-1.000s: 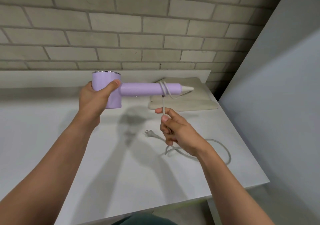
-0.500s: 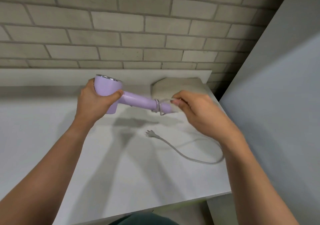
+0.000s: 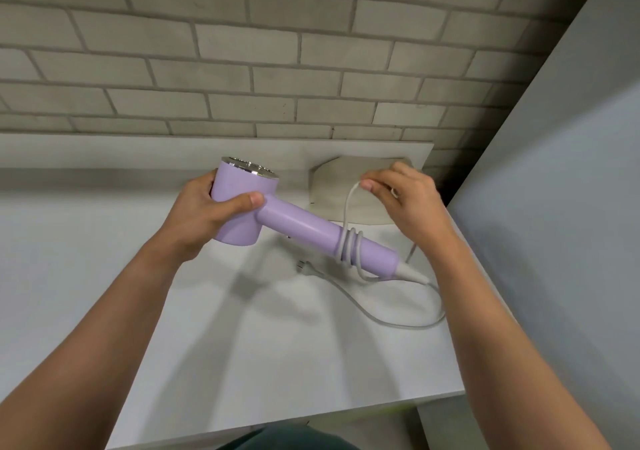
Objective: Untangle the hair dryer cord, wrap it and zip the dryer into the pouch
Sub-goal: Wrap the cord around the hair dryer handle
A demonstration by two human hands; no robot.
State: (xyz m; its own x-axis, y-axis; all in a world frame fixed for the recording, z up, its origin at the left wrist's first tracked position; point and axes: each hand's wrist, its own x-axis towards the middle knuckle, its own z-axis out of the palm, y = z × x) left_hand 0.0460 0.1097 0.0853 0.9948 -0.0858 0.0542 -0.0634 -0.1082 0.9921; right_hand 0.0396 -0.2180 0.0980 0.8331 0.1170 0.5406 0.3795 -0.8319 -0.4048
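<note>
My left hand (image 3: 199, 215) grips the head of the lilac hair dryer (image 3: 298, 222), which hangs above the white table (image 3: 259, 363) with its handle slanting down to the right. The grey cord (image 3: 349, 245) makes three turns round the handle near its end. My right hand (image 3: 403, 203) pinches the cord above the handle and holds it taut. The remaining cord (image 3: 391, 323) loops loose on the table, and its plug (image 3: 306, 267) lies under the handle. The beige pouch (image 3: 332, 186) lies flat at the back right, partly hidden by my right hand.
A grey brick wall (image 3: 277, 68) rises behind a low ledge (image 3: 104, 151) at the table's back. A tall pale panel (image 3: 554, 207) stands close on the right. The table's front edge (image 3: 311, 418) is near my body.
My right hand has carried the cord round the handle from below to above it, adding turns. The dryer's handle has tilted lower to the right. The loose loop on the table has shrunk.
</note>
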